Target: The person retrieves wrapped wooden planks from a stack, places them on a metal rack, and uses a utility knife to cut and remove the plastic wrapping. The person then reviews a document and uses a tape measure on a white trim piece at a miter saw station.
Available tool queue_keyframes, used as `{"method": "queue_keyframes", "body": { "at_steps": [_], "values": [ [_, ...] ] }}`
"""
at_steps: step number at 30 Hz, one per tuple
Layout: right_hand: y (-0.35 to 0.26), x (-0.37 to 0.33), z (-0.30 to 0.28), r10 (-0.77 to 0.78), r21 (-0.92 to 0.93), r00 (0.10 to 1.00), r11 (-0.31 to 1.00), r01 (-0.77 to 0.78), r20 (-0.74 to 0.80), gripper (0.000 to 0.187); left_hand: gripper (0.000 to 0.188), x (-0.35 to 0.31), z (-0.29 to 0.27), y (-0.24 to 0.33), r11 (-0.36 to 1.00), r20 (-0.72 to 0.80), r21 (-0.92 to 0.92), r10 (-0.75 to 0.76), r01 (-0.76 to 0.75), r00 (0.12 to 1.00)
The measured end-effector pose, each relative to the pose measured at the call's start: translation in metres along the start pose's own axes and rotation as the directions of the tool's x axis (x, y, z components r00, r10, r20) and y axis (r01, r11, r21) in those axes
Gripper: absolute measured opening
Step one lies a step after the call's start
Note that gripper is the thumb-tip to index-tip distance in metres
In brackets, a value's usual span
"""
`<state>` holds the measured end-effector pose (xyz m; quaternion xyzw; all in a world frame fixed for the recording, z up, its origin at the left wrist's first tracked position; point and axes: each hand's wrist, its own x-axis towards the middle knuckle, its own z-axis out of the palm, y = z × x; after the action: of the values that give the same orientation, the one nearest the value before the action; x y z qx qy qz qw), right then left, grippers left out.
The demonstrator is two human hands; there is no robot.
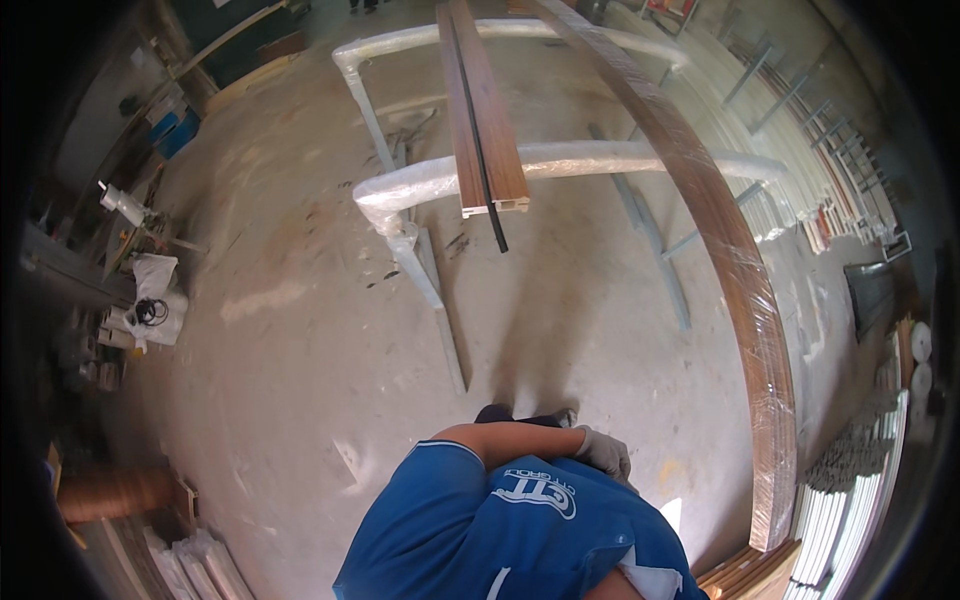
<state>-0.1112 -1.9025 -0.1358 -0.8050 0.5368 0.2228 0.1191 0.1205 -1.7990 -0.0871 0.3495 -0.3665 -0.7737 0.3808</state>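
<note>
My left arm reaches across my blue shirt toward the right. At its end, my left hand [606, 456], in a pale grey work glove, rests close against my right side with its fingers curled in. What they hold, if anything, is hidden. My right hand is out of sight; only a bit of bare arm shows at the lower edge. Ahead, a brown wood-look profile [500, 150] lies on two wrapped rack arms, a thin black strip [482, 160] along it. To the right runs a long brown profile bundle [735, 260] in clear film.
The padded metal rack [420, 182] has legs [440, 320] standing on the concrete floor. White profiles [820, 210] fill shelving on the right. A white bag [155, 290] with a black coil and a blue bin [174, 132] stand left. More wrapped profiles [195, 565] lie lower left.
</note>
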Motion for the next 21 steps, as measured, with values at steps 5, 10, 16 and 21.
{"method": "queue_keyframes", "body": {
  "at_steps": [5, 10, 16, 21],
  "values": [
    [-0.008, -0.004, 0.008, 0.025, -0.033, 0.998, 0.999, -0.023, 0.062, 0.039, 0.017, -0.003, 0.004, 0.009, 0.999, 0.061, 0.042, -0.02, 0.018, 0.998],
    [-0.014, -0.007, 0.014, 0.035, -0.062, 0.993, 0.998, -0.029, 0.108, 0.038, 0.022, -0.005, 0.024, 0.034, 0.992, 0.27, -0.126, 0.027, 0.007, 0.962],
    [-0.025, -0.008, 0.021, 0.033, -0.088, 0.985, 0.996, -0.019, 0.169, 0.038, 0.029, 0.009, 0.034, 0.039, 0.996, 0.467, -0.085, 0.014, 0.029, 0.884],
    [-0.031, -0.011, 0.024, 0.04, -0.12, 0.975, 0.993, -0.013, 0.22, 0.037, 0.03, 0.019, 0.022, 0.01, 1.0, 0.254, -0.013, 0.013, -0.01, 0.967]
  ]
}}
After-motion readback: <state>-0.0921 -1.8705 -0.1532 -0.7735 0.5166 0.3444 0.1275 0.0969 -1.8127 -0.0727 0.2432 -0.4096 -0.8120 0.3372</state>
